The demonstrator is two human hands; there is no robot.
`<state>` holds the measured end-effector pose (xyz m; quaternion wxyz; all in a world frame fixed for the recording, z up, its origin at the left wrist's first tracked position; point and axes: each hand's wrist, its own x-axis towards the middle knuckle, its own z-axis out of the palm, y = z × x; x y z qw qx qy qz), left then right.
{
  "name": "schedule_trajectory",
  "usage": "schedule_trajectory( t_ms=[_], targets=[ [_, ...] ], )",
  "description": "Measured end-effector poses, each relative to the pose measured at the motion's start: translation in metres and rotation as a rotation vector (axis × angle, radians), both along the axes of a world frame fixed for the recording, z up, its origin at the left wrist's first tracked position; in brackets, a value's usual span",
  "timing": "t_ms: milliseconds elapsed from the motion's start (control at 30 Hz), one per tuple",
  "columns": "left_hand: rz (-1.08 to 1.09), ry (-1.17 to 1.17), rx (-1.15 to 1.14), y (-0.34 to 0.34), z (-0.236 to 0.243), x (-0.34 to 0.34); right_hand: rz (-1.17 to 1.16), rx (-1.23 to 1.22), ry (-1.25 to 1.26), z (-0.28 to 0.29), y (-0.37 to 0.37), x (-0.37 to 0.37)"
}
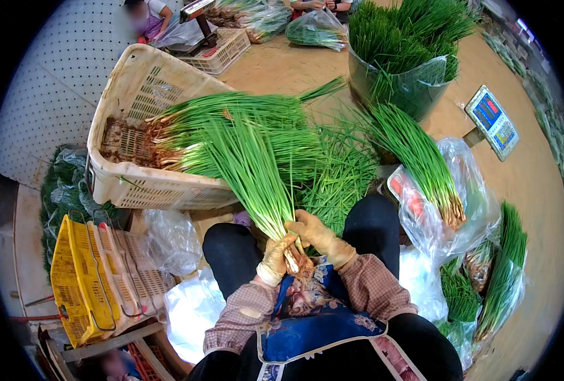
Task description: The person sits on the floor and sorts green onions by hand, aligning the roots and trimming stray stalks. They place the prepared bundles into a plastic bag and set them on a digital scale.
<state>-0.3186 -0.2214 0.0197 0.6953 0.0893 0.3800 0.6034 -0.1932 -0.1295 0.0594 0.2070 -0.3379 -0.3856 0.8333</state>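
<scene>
My left hand [274, 260], in a yellowish glove, is wrapped round the white lower stems of a bunch of spring onions [256, 181] above my lap. The bunch's leaves fan up and away to the left, and its brown roots [300, 263] point toward me. My right hand [322, 237], gloved the same way, closes on the stems from the right, just above the left hand; its fingertips are partly hidden. Beyond the bunch, a heap of spring onions [231, 108] lies in a tipped cream crate [126, 73]. Loose green leaves [342, 181] lie beside it, in front of my knees.
On the right, a spring onion bunch [422, 165] rests on a plastic bag near a scale display [493, 122]. A large bag of greens [409, 57] stands beyond. Yellow [72, 286] and pale crates stand at left. Wrapped bunches [504, 273] lie right. Other people sit at the far side.
</scene>
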Motion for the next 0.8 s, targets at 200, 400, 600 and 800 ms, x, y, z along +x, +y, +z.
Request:
schedule_trajectory(
  t_ms=[200,400,600,800],
  targets=[
    [0.102,-0.397,-0.129,0.004,-0.024,0.003,-0.167,0.04,-0.02,-0.013,0.001,-0.003],
    [0.058,-0.547,-0.206,0.01,0.01,0.011,-0.176,-0.04,-0.011,-0.009,-0.001,0.002],
    [0.028,-0.631,0.012,0.003,-0.01,0.001,-0.183,0.021,-0.071,-0.021,0.002,0.003],
    [0.213,-0.52,-0.194,0.014,0.029,0.018,-0.271,-0.067,-0.002,-0.005,0.002,0.006]
  ],
)
